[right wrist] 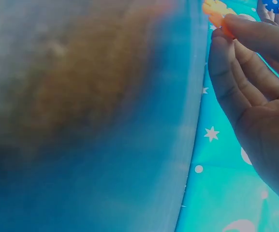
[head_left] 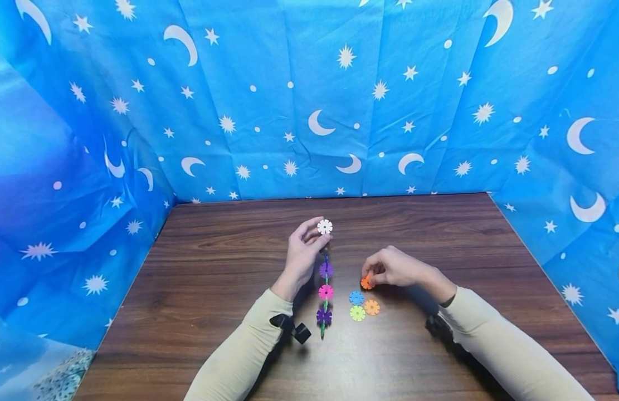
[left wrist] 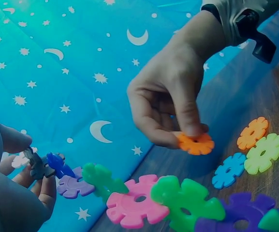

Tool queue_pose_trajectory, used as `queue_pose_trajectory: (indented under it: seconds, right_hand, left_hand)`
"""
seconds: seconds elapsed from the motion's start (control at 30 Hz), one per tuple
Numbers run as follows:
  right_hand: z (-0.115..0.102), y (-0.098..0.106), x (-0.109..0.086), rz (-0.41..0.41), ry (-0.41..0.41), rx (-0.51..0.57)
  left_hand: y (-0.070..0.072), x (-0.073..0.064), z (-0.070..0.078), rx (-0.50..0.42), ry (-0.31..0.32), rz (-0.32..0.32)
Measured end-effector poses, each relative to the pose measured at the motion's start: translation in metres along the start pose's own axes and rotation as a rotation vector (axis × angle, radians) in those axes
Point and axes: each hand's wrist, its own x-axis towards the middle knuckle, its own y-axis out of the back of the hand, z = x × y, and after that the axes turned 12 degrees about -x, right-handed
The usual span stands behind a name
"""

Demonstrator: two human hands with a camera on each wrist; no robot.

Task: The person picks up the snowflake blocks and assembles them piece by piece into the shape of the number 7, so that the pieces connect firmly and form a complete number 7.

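Note:
My left hand [head_left: 300, 252] grips the far end of a chain of notched interlocking discs, where a white disc [head_left: 325, 226] faces up by the fingertips. From there the chain runs back toward me: the left wrist view shows a dark grey disc [left wrist: 38, 165], a blue one [left wrist: 61, 165], then purple, green, a pink disc [left wrist: 138, 200], and more green and purple. Between thumb and fingers, my right hand [head_left: 396, 266] pinches a loose orange disc [head_left: 366, 283], to the right of the chain. The fingers partly hide this disc.
Three loose discs lie together on the brown wooden table [head_left: 214, 256], just right of the chain: a blue disc [head_left: 356, 298], a lime disc [head_left: 357, 313] and a lighter orange disc [head_left: 371, 307]. A blue star-and-moon cloth [head_left: 289, 150] stands around the back and sides.

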Motion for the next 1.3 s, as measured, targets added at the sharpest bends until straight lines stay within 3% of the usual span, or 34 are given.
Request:
queue_pose_trajectory:
  seconds: [0.53, 1.07, 1.3]
  right_hand:
    - [-0.002, 0.024, 0.011, 0.193, -0.035, -0.009]
    - [-0.015, 0.034, 0.044, 0.582, -0.058, 0.044]
    - [-0.020, 0.034, 0.054, 0.672, -0.048, 0.052]
  left_hand:
    - [0.002, 0.001, 0.002, -0.007, 0.003, 0.000]
    - [0.003, 0.003, 0.003, 0.018, 0.023, -0.007]
    - [0.001, 0.002, 0.005, 0.042, 0.047, -0.022]
